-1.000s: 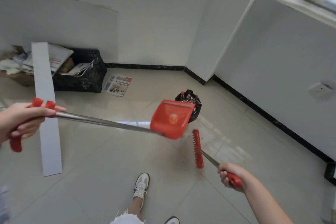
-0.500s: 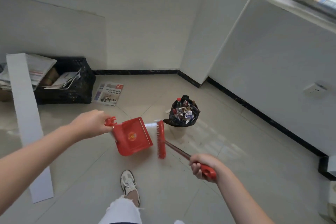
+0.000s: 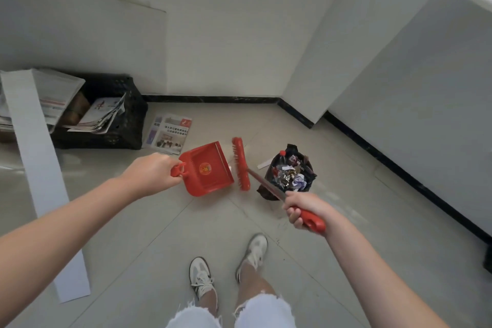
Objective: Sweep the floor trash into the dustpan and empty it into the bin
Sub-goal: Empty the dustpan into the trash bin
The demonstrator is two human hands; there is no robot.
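My left hand [image 3: 151, 174] grips the handle of a red dustpan [image 3: 206, 169], which is low over the floor tiles with its open mouth facing right. My right hand [image 3: 302, 208] is closed on the red grip of a broom whose red brush head [image 3: 241, 164] stands just right of the pan's mouth. A small white scrap [image 3: 229, 168] shows between pan and brush. A black bin bag [image 3: 288, 174] full of crumpled wrappers sits on the floor right of the brush. A white paper strip [image 3: 265, 164] lies on the floor beside the bag.
A black crate [image 3: 125, 125] with newspapers stands against the back wall at left. A newspaper [image 3: 169, 133] lies flat beside it. A long white board [image 3: 37, 168] runs along the floor at left. My two shoes [image 3: 229, 266] are below. Walls close the corner at right.
The dustpan came down from a raised position by the bag to the floor, my left hand now at its short end. The broom head moved up against the pan's mouth. The camera tilted downward.
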